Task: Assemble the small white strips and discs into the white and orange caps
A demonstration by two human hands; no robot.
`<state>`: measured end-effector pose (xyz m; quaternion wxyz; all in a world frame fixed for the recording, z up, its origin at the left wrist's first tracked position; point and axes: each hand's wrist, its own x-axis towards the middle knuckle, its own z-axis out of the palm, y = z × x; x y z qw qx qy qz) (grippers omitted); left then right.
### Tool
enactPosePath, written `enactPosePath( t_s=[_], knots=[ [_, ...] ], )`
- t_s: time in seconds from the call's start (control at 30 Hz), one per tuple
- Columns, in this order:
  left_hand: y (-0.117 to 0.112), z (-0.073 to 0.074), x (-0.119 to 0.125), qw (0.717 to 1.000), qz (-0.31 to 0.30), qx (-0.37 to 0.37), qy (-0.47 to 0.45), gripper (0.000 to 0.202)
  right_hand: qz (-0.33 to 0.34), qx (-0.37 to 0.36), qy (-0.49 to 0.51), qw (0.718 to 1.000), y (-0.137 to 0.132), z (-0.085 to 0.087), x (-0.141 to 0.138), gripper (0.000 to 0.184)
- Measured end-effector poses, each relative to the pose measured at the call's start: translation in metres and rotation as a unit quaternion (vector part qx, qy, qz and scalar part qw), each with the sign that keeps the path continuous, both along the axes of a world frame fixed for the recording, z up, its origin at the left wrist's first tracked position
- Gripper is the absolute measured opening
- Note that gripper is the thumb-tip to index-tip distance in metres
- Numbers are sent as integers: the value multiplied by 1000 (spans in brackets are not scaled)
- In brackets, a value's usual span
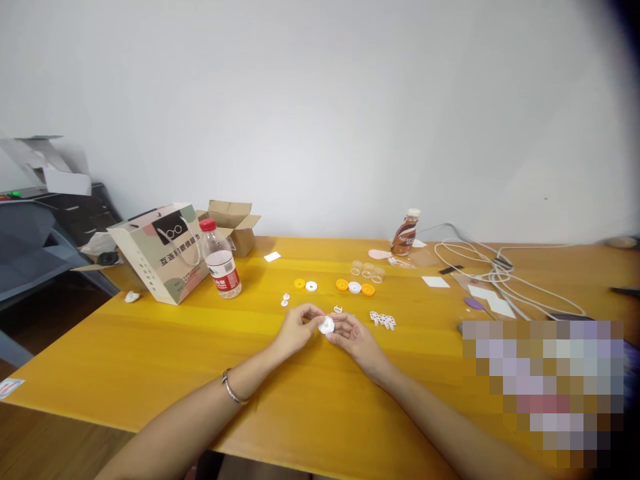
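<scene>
A small round white plastic piece [327,325] is held above the table between my two hands. My left hand [301,327] pinches its left edge with thumb and fingers. On the other side, my right hand [354,338] grips it with thumb below and fingers curled behind. Just beyond my fingers lies a small white part [339,309], partly hidden. Several white cut-out pieces [383,320] lie to the right, and small white round parts [285,300] sit to the left. Farther back are yellow rings [342,285], white rings [311,287] and clear cylinders [367,270].
On the left stand a water bottle [220,260], a paper bag [165,257] and an open cardboard box [233,223]. A coffee bottle [406,233] is at the back. White cables [493,270], paper cards [435,282] and a purple piece [473,304] lie right. The lower right is pixelated.
</scene>
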<state>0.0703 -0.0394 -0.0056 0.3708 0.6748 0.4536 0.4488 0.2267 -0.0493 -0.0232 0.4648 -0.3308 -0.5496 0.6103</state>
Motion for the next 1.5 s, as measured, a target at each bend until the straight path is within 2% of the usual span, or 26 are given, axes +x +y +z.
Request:
enactPosePath(
  t_s=[0.23,0.4,0.53,0.67,0.8,0.97,1.0,1.07,1.17,1.27,1.37,1.5],
  knots=[
    [4,0,-7,1000,4,17,11,23,-3,-19,-13,1000,-1,3,1,33],
    [30,6,-10,989,34,82,122,21,0,-25,-28,999,-3,4,1,35],
    [68,15,6,956,-41,146,252,26,-6,-29,-30,999,-3,4,1,36],
    [95,15,32,951,-69,139,269,37,-2,-33,-35,999,-3,3,2,36],
    [102,13,45,956,-58,127,259,29,6,-33,-37,999,-3,3,2,37],
    [88,18,25,973,-26,110,202,38,3,-32,-34,999,-3,2,2,37],
    [82,19,18,982,-28,88,164,40,-1,-30,-34,999,-3,2,2,37],
    [68,19,2,998,-49,3,27,41,-13,-23,-32,999,-3,4,2,36],
    [46,16,-18,975,-88,-134,-156,37,-39,-11,-31,999,-2,6,1,36],
    [31,12,-28,935,-94,-225,-257,34,-74,-1,-32,997,-1,8,0,37],
    [25,11,-29,920,-104,-251,-284,32,-100,8,-30,994,1,7,1,38],
    [21,14,-24,934,-129,-229,-241,33,-118,18,-29,992,3,4,2,38]
  ],
)
